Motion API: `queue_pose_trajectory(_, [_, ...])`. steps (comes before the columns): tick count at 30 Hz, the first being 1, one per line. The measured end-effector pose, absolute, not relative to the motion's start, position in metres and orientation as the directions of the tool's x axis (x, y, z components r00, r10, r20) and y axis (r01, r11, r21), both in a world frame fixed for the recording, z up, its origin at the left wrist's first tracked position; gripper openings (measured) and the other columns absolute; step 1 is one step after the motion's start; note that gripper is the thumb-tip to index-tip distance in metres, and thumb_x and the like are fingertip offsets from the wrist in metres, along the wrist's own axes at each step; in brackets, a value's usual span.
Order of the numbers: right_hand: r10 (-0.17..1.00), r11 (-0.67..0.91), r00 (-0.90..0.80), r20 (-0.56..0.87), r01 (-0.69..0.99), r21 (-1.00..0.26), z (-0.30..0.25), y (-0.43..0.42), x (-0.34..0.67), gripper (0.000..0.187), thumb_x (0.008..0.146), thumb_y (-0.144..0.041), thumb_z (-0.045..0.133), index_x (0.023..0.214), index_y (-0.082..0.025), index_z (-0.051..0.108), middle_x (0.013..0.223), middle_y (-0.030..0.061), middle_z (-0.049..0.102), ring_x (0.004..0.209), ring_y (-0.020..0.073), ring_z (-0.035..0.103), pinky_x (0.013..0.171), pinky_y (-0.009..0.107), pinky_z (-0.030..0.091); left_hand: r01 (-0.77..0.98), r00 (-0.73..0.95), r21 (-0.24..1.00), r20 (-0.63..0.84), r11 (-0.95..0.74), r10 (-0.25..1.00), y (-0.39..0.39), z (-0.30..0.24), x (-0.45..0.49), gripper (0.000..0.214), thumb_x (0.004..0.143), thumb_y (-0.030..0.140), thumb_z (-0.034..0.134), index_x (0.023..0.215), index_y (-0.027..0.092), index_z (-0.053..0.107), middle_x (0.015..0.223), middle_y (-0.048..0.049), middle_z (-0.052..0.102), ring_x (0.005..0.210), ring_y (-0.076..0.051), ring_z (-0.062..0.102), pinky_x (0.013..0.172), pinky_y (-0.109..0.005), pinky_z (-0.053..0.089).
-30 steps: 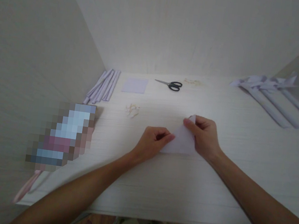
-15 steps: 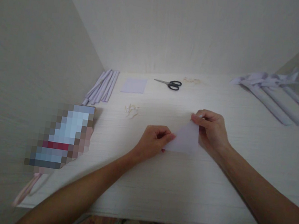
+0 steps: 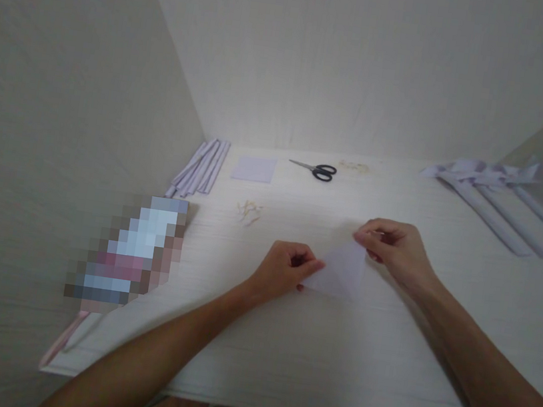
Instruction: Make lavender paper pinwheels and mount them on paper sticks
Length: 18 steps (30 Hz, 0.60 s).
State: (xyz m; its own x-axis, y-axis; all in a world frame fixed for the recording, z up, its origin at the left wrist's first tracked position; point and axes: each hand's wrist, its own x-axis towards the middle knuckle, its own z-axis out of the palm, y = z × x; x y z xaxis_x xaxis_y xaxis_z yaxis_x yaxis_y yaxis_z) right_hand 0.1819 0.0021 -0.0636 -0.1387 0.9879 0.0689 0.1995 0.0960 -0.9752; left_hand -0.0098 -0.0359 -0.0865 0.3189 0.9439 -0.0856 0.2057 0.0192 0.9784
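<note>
Holding the paper (image 3: 338,273): placing it between left hand (image 3: 285,269) and right hand (image 3: 396,251), low over the table (image 3: 290,361); touching both, favouring neither as nearer.
Paper's upper edge: slanting from the left thumb to the right fingertips, running rightward and away from the body; leaving most of the sheet on the near side of that line.
Left hand: pinching the paper's left corner between thumb and curled fingers, sitting slightly nearer the body than the other hand.
Right hand: appearing to pinch the far corner between thumb and fingertip, showing the palm apart from the right edge.
Small pale bits (image 3: 248,212): lying beyond the left hand, well apart from the paper.
Scissors (image 3: 323,172): lying farther back, pointing left toward a flat sheet (image 3: 254,169).
Since a second ago: drawing the right fingertips farther right from the left ones; changing little at the left pinch; leaving scissors and bits in place on the table, only shifting in view with the camera.
</note>
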Motion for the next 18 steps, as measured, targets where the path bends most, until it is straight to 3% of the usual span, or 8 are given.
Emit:
queue_pose_trajectory(4, [0.926,0.012,-0.366,-0.092,0.273,-0.962,-0.061,0.004,0.192,0.018,0.06,-0.03,0.066,0.057,-0.014,0.057,0.04,-0.0038,0.049,0.036,0.0056,0.042,0.034,0.018,0.031,0.15,0.281,0.989,-0.058,0.016,0.958,-0.033,-0.086,-0.014,0.022,0.059,0.033,0.063,0.061,0.013,0.055,0.052,0.0024,0.052,0.044,-0.005,0.045,0.041,-0.017,0.036])
queue_pose_trajectory(7, [0.817,-0.065,-0.524,-0.241,0.332,-0.941,-0.059,0.004,0.197,0.018,0.058,-0.028,0.067,0.061,-0.013,0.058,0.046,-0.0014,0.055,0.04,0.0071,0.048,0.037,0.018,0.036,0.12,0.094,0.993,-0.013,0.001,0.995,-0.028,-0.083,-0.019,0.022,0.054,0.026,0.068,0.068,0.013,0.059,0.059,0.0008,0.057,0.05,-0.006,0.049,0.047,-0.018,0.037])
queue_pose_trajectory(10, [0.767,-0.102,-0.558,-0.316,0.38,-0.919,-0.057,0.001,0.194,0.019,0.058,-0.028,0.067,0.061,-0.012,0.058,0.048,-0.0003,0.057,0.04,0.0073,0.05,0.039,0.018,0.038,-0.187,-0.037,0.982,-0.038,0.03,0.999,-0.021,-0.08,-0.023,0.031,0.055,0.028,0.068,0.081,0.015,0.057,0.066,-0.0006,0.061,0.058,-0.009,0.055,0.056,-0.021,0.042])
queue_pose_trajectory(14, [0.859,-0.1,-0.462,-0.219,0.269,-0.958,-0.06,-0.003,0.181,0.021,0.057,-0.029,0.068,0.058,-0.013,0.054,0.046,-0.0003,0.058,0.039,0.007,0.05,0.038,0.017,0.037,-0.62,0.025,0.779,-0.1,0.094,0.995,-0.016,-0.078,-0.023,0.043,0.067,0.048,0.053,0.094,0.016,0.053,0.087,-0.007,0.064,0.078,-0.014,0.059,0.074,-0.028,0.043])
queue_pose_trajectory(18, [0.914,-0.098,-0.386,-0.124,0.085,-0.991,-0.069,-0.01,0.162,0.023,0.065,-0.034,0.062,0.065,-0.017,0.046,0.044,-0.0041,0.057,0.03,0.0062,0.045,0.03,0.016,0.032,-0.726,0.119,0.666,-0.121,0.17,0.985,-0.017,-0.078,-0.019,0.055,0.068,0.059,0.041,0.095,0.014,0.056,0.095,-0.0098,0.062,0.09,-0.018,0.057,0.081,-0.03,0.04])
